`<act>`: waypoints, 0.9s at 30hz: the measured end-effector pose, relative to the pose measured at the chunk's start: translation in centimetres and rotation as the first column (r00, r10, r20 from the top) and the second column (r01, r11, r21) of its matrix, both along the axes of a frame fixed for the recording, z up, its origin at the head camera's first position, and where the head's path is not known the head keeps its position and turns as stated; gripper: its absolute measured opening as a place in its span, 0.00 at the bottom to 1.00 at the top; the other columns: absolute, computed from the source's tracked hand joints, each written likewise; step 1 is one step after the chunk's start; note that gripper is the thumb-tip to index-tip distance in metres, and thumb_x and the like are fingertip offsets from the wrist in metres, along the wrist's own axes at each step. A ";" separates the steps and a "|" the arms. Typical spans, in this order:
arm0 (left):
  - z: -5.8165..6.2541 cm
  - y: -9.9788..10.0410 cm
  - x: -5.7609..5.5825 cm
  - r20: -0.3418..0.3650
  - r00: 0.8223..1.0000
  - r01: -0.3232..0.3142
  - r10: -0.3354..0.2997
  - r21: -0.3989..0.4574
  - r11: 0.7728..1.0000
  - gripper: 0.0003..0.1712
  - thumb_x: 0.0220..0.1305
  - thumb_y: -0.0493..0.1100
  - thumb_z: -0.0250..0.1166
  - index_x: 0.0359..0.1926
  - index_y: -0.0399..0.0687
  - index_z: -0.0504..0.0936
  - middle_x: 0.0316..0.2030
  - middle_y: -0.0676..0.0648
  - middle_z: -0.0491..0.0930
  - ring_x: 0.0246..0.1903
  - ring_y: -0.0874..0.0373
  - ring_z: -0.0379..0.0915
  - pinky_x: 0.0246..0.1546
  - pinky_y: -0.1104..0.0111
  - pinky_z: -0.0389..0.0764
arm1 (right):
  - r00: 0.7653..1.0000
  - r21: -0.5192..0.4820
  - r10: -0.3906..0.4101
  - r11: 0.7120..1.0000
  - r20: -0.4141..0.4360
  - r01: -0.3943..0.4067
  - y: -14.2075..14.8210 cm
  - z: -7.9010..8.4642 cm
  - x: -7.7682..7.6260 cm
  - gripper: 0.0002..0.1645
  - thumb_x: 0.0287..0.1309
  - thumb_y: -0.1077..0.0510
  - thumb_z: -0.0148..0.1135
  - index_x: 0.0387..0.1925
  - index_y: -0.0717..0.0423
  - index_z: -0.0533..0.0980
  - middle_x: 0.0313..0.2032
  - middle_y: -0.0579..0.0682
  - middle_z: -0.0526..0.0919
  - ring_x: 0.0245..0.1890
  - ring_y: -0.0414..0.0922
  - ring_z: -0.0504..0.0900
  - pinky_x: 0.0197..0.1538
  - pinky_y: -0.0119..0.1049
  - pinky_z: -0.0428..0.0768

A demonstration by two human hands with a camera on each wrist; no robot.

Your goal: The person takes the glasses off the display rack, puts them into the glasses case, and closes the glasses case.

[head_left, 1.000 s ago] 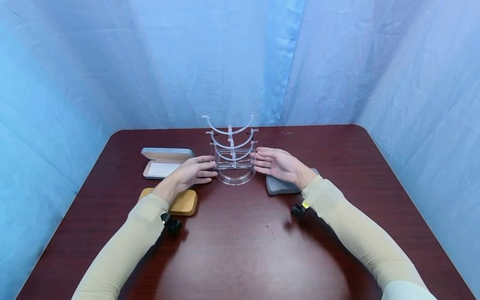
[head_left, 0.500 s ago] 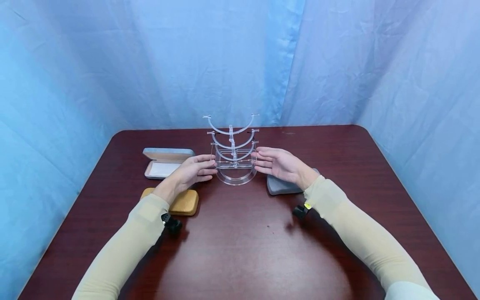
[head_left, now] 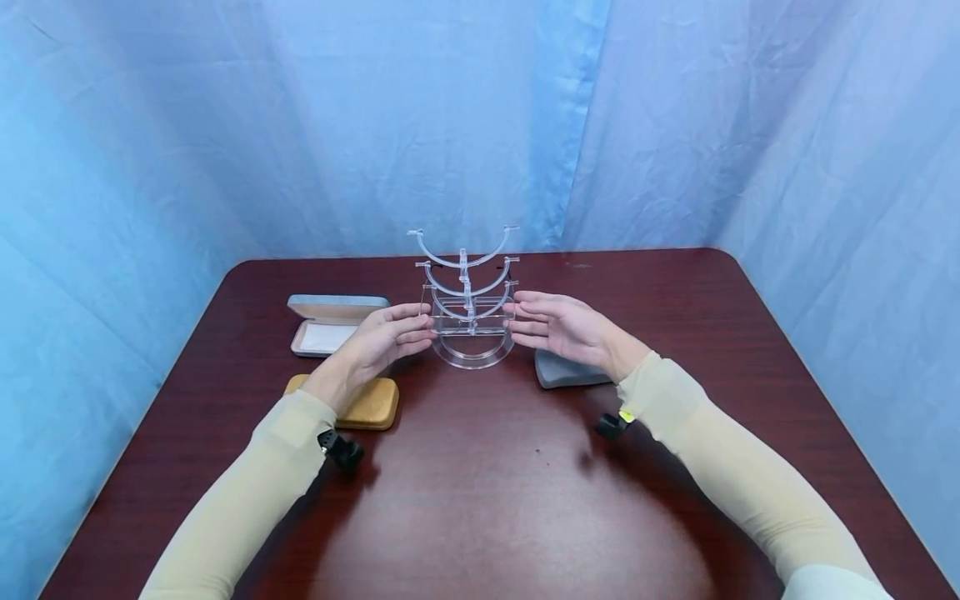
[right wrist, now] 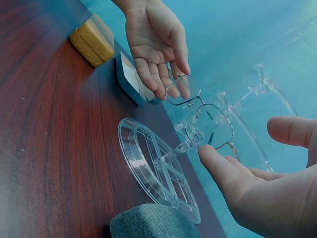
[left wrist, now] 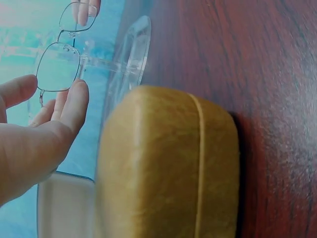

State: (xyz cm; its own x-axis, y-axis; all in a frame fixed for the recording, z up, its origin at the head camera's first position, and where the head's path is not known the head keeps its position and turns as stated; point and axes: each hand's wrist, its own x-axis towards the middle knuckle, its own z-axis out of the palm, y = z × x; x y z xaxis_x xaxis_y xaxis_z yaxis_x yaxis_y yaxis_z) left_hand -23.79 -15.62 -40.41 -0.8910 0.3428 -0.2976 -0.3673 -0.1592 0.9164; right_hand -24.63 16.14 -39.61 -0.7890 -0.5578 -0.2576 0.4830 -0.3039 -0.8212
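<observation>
A clear glasses stand with three curved tiers stands mid-table, between the hands. Thin-rimmed eyeglasses sit low at its front; in the head view they barely show. My left hand is at their left side, fingers extended; in the left wrist view its thumb and a fingertip touch or nearly touch the rim of one lens. On the opposite side, my right hand has straight fingers. One of its fingertips meets the other lens's rim in the right wrist view, while the thumb stays apart.
Left of the stand, a grey-blue glasses case lies open with a white cloth inside. A mustard-yellow case lies shut beneath my left forearm. Under my right wrist is a grey case. Blue curtains surround the table.
Both hands have risen very slightly beside the stand, and the right wrist has shifted a little to the right. The stand and cases keep their places.
</observation>
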 end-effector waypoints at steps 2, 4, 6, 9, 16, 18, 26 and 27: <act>0.2 0.0 0.2 -0.004 1.000 0.007 -0.006 0.010 1.000 0.28 0.78 0.33 0.51 0.74 0.30 0.59 0.67 0.28 0.66 0.64 0.42 0.70 0.64 0.56 0.73 | 1.000 0.014 0.005 1.000 -0.011 -0.005 0.2 0.2 0.4 0.39 0.78 0.62 0.47 0.80 0.60 0.42 0.77 0.62 0.54 0.76 0.60 0.55 0.74 0.51 0.62; 0.5 -0.1 0.6 -0.011 1.000 0.020 -0.019 0.023 1.000 0.28 0.78 0.33 0.52 0.74 0.30 0.60 0.64 0.30 0.69 0.60 0.44 0.74 0.61 0.58 0.76 | 1.000 0.024 0.018 1.000 -0.024 -0.017 0.3 0.4 0.8 0.39 0.78 0.62 0.48 0.80 0.60 0.42 0.77 0.61 0.54 0.76 0.60 0.56 0.73 0.51 0.62; 0.7 -0.2 1.1 -0.016 0.999 0.039 -0.039 0.042 0.998 0.28 0.77 0.32 0.54 0.73 0.30 0.61 0.61 0.33 0.72 0.56 0.47 0.78 0.59 0.60 0.79 | 0.999 0.035 0.031 0.999 -0.037 -0.030 0.5 0.5 1.2 0.40 0.78 0.62 0.48 0.80 0.59 0.42 0.77 0.61 0.54 0.75 0.59 0.56 0.73 0.51 0.63; 0.9 -0.3 1.9 -0.018 0.998 0.063 -0.062 0.059 0.996 0.29 0.75 0.32 0.56 0.73 0.29 0.61 0.57 0.36 0.76 0.49 0.51 0.82 0.56 0.61 0.81 | 0.998 0.045 0.044 0.998 -0.052 -0.041 0.8 0.8 2.0 0.40 0.77 0.62 0.48 0.80 0.60 0.41 0.78 0.61 0.52 0.75 0.60 0.56 0.72 0.51 0.64; 0.7 -0.3 3.0 0.002 0.997 0.080 -0.080 0.079 0.994 0.29 0.76 0.34 0.57 0.72 0.27 0.62 0.49 0.40 0.81 0.46 0.51 0.84 0.55 0.59 0.82 | 0.995 0.102 0.044 0.994 -0.094 -0.034 1.2 1.5 3.5 0.41 0.76 0.61 0.52 0.80 0.59 0.46 0.77 0.60 0.55 0.72 0.60 0.64 0.69 0.51 0.69; 0.6 -0.5 3.3 0.000 0.996 0.085 -0.085 0.077 0.993 0.28 0.76 0.35 0.57 0.71 0.26 0.63 0.48 0.40 0.81 0.48 0.49 0.84 0.56 0.58 0.81 | 0.994 0.110 0.049 0.993 -0.098 -0.038 1.3 1.6 4.0 0.40 0.75 0.61 0.53 0.80 0.58 0.47 0.77 0.59 0.56 0.71 0.59 0.65 0.69 0.51 0.70; 0.2 -0.7 5.9 -0.003 0.978 0.207 -0.207 -0.002 0.978 0.26 0.77 0.36 0.57 0.69 0.27 0.66 0.59 0.26 0.76 0.57 0.38 0.78 0.55 0.51 0.81 | 0.987 0.132 0.102 0.988 -0.122 -0.086 1.9 1.8 6.2 0.40 0.75 0.61 0.54 0.79 0.57 0.50 0.77 0.59 0.57 0.71 0.59 0.66 0.66 0.47 0.74; 0.2 -0.7 6.2 -0.006 0.974 0.226 -0.226 -0.005 0.974 0.26 0.77 0.36 0.57 0.69 0.26 0.65 0.59 0.26 0.76 0.56 0.39 0.79 0.56 0.50 0.80 | 0.987 0.130 0.107 0.987 -0.121 -0.091 2.0 1.9 6.4 0.40 0.74 0.61 0.55 0.79 0.57 0.50 0.77 0.60 0.57 0.71 0.59 0.66 0.66 0.47 0.74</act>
